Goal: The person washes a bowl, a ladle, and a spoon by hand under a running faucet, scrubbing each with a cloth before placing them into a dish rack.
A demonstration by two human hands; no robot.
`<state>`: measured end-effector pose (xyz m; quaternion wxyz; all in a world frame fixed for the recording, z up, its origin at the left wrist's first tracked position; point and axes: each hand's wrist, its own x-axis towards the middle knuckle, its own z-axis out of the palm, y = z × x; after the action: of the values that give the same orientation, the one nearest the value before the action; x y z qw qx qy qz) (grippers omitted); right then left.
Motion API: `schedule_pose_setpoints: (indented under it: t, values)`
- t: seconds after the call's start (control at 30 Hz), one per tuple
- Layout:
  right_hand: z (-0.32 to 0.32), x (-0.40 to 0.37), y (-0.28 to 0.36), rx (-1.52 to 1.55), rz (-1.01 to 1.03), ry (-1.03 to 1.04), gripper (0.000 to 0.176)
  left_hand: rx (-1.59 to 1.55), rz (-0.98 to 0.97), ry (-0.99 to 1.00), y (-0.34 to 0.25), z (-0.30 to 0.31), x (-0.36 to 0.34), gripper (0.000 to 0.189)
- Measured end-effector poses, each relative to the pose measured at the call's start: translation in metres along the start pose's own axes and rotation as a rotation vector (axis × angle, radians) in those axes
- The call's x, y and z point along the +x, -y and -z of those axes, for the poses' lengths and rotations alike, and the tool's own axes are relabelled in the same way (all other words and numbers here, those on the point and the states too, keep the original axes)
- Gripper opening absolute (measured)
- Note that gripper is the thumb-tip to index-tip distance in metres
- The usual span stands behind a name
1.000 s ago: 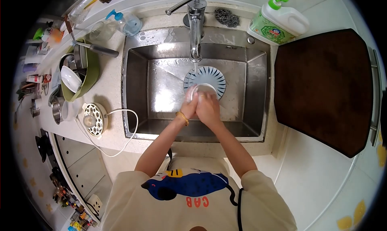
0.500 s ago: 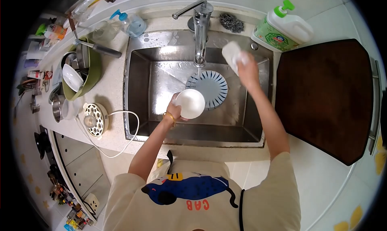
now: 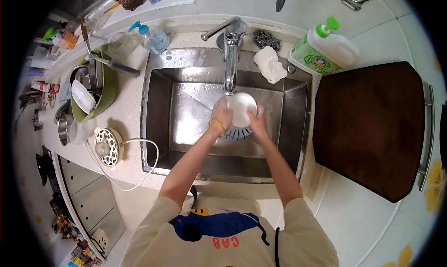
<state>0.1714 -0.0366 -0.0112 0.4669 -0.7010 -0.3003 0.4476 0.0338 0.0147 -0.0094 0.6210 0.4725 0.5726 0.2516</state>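
A white bowl (image 3: pixel 242 109) is held between my two hands, just below the faucet (image 3: pixel 231 67) over the sink. My left hand (image 3: pixel 222 115) grips its left side, and my right hand (image 3: pixel 258 120) has hold of its right rim. Beneath the bowl, a blue-and-white striped plate (image 3: pixel 237 134) lies in the sink (image 3: pixel 186 152), partly hidden by the bowl and hands. A white cloth (image 3: pixel 270 66) lies crumpled on the sink's back right rim.
A dark brown board (image 3: pixel 370 127) is at the right. Behind the sink stand a green-pump bottle (image 3: pixel 321 50), a steel scrubber (image 3: pixel 266 40) and a blue-pump bottle (image 3: pixel 155 40). At the left are a green basin (image 3: pixel 108 87) of dishes and a corded round appliance (image 3: pixel 109 147).
My right hand has let go of the white cloth at the sink's back rim and moved down to the bowl. My left hand has brought the bowl up and right, under the faucet.
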Motion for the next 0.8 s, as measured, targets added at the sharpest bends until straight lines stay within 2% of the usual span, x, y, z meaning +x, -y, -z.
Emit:
schedule_pose_setpoints:
  t: [0.03, 0.1, 0.13, 0.17, 0.2, 0.23, 0.33, 0.4, 0.47, 0.5, 0.53, 0.6, 0.67, 0.7, 0.73, 0.8]
  values:
    - [-0.015, -0.004, -0.014, 0.298, -0.186, 0.033, 0.031, 0.115, -0.074, -0.021, 0.007, 0.006, -0.003, 0.044]
    - [-0.033, -0.001, -0.026, 0.598, -0.465, 0.199, 0.028, 0.109, -0.081, -0.028, 0.001, 0.032, -0.023, 0.044]
    - [-0.044, 0.005, -0.032, 0.603, -0.461, 0.194, 0.028, 0.101, -0.085, -0.031, -0.001, 0.044, -0.028, 0.045]
    - [-0.055, 0.015, -0.036, 0.511, -0.362, 0.317, 0.027, 0.104, -0.091, -0.025, 0.004, 0.055, -0.024, 0.045]
    - [-0.060, 0.021, -0.030, 0.415, -0.263, 0.439, 0.027, 0.167, -0.116, -0.112, 0.008, 0.064, -0.022, 0.045]
    - [-0.059, 0.025, -0.024, 0.417, -0.257, 0.439, 0.027, 0.229, -0.141, -0.202, 0.012, 0.069, -0.018, 0.046]
    - [-0.046, 0.027, 0.004, 0.486, -0.279, 0.505, 0.028, 0.146, -0.224, -0.186, 0.016, 0.058, -0.004, 0.044]
    - [-0.036, 0.019, 0.017, 0.374, -0.309, 0.422, 0.031, 0.192, -0.222, -0.203, 0.019, 0.057, -0.001, 0.041]
    - [-0.051, 0.021, -0.009, 0.277, -0.146, 0.382, 0.036, 0.189, -0.134, -0.164, 0.029, 0.061, -0.004, 0.037]
    - [-0.056, 0.020, 0.002, 0.097, -0.138, 0.403, 0.037, -0.069, -0.013, -0.197, 0.044, 0.064, -0.003, 0.032]
    - [-0.063, 0.021, 0.011, -0.082, -0.130, 0.424, 0.039, -0.085, 0.053, -0.273, 0.041, 0.067, -0.006, 0.028]
    - [-0.072, 0.027, 0.002, -0.042, -0.104, 0.412, 0.040, -0.267, 0.190, -0.404, 0.028, 0.061, -0.004, 0.027]
    - [-0.074, 0.038, -0.018, -0.072, 0.061, 0.319, 0.042, -0.362, 0.179, -0.396, 0.025, 0.050, 0.011, 0.028]
    - [-0.058, 0.025, 0.017, 0.051, -0.069, 0.320, 0.042, -0.451, 0.160, -0.392, 0.026, 0.046, 0.017, 0.029]
    - [-0.051, 0.025, 0.011, 0.048, -0.069, 0.324, 0.042, -0.400, 0.094, -0.371, 0.027, 0.041, 0.020, 0.030]
    - [-0.045, 0.028, -0.005, 0.346, -0.258, 0.325, 0.035, -0.217, -0.020, -0.299, 0.028, 0.038, 0.015, 0.025]
